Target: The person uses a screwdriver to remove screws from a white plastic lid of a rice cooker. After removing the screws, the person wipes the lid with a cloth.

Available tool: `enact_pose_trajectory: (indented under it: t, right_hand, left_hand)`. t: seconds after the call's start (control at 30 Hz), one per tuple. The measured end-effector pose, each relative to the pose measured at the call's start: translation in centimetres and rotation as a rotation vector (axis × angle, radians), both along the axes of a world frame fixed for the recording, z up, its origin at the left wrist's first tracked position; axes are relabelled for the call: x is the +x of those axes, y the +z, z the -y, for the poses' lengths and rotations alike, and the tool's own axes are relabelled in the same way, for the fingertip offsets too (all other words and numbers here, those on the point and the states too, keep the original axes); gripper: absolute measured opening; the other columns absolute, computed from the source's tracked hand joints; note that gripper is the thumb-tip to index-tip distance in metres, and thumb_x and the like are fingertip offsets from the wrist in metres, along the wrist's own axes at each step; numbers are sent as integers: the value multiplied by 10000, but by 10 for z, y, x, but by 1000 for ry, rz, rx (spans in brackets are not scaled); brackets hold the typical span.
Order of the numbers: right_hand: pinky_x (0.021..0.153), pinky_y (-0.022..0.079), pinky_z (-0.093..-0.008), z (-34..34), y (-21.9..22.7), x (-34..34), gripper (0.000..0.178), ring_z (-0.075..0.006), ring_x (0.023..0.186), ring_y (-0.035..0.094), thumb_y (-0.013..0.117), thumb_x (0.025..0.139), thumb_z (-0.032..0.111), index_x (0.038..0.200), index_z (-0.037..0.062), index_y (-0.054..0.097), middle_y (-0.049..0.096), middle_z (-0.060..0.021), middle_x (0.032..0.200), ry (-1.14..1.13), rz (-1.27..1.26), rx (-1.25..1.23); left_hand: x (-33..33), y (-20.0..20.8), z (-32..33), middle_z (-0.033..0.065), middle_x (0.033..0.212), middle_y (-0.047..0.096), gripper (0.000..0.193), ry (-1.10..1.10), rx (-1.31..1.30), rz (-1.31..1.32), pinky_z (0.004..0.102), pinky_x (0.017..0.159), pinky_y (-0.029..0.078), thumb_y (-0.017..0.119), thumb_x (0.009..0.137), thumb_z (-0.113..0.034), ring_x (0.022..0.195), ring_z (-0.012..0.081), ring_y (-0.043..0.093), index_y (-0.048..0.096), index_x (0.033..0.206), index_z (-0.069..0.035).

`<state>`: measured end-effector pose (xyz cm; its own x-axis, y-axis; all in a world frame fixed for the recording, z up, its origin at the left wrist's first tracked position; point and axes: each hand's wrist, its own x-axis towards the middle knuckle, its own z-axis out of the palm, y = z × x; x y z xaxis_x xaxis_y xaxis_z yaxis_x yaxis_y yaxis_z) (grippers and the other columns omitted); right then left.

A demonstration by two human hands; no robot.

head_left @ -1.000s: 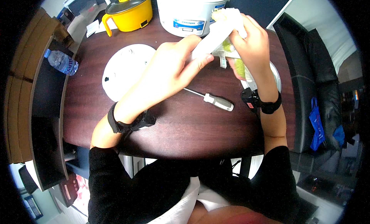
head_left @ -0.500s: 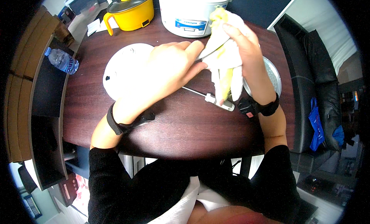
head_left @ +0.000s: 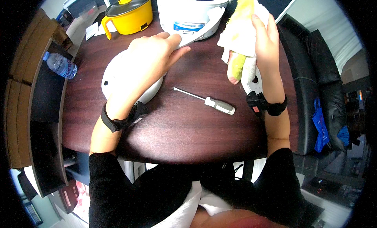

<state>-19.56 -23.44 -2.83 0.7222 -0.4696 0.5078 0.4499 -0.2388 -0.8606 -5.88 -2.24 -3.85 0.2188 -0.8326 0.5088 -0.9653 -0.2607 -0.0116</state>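
My left hand [head_left: 155,51] is closed on one end of a white curved strip [head_left: 202,33], shaped like a carrying handle. Its far end crosses in front of the white rice cooker body [head_left: 167,14]. My right hand [head_left: 267,43] grips a bunched white-and-yellow cloth [head_left: 239,35], held apart from the strip over the right side of the table. Below my left wrist and forearm lies a round white lid [head_left: 151,90], partly covered. A screwdriver [head_left: 220,105] with a grey-and-white handle rests between my arms. Under my right hand, a round pale plate with holes [head_left: 251,86] is mostly hidden.
A yellow pot [head_left: 133,22] with a dark lid and side handle stands at the back left of the dark wood table [head_left: 188,130]. A plastic water bottle [head_left: 61,65] is beyond the left edge. To the right is a black sofa [head_left: 306,110] with a blue bag [head_left: 320,126].
The cloth has come away from the white strip as my right hand moved up and right. My left hand shifted left and up, and the strip now shows clearly.
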Motion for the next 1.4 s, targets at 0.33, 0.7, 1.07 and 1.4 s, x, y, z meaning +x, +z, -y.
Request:
enact_pose_trajectory:
  t: [0.33, 0.7, 1.07, 1.4]
  right_hand:
    - [529, 503, -350, -41, -36, 13, 195, -270, 643, 622, 630, 801, 216, 932, 71, 621, 590, -99, 842, -372, -79, -1086]
    - [535, 500, -348, -36, -29, 14, 162, -272, 625, 601, 627, 787, 197, 890, 72, 628, 561, -75, 771, -344, -13, -1099]
    - [700, 502, -245, 24, -10, 4, 243, -95, 824, 636, 569, 906, 195, 1070, 23, 620, 666, -66, 960, -395, -134, -229]
    - [801, 490, -241, -48, -17, 10, 350, -95, 902, 593, 443, 976, 304, 1163, 12, 493, 603, -48, 1012, 377, -79, 502]
  left_hand:
    - [-18, 1, 1, 125, 683, 570, 299, 22, 75, 82, 390, 527, 475, 599, 851, -308, 599, 310, 603, 499, 722, -58]
    - [-15, -3, 3, 110, 670, 556, 304, -27, 5, 56, 396, 513, 465, 610, 846, -304, 581, 312, 588, 487, 702, -65]
    - [-18, 12, -3, 96, 645, 567, 306, -30, -117, 76, 368, 482, 463, 590, 864, -336, 550, 281, 595, 517, 735, -67]
    - [-17, -12, 10, 123, 576, 542, 331, -222, -230, -407, 355, 493, 446, 559, 902, -330, 523, 280, 582, 530, 776, -25]
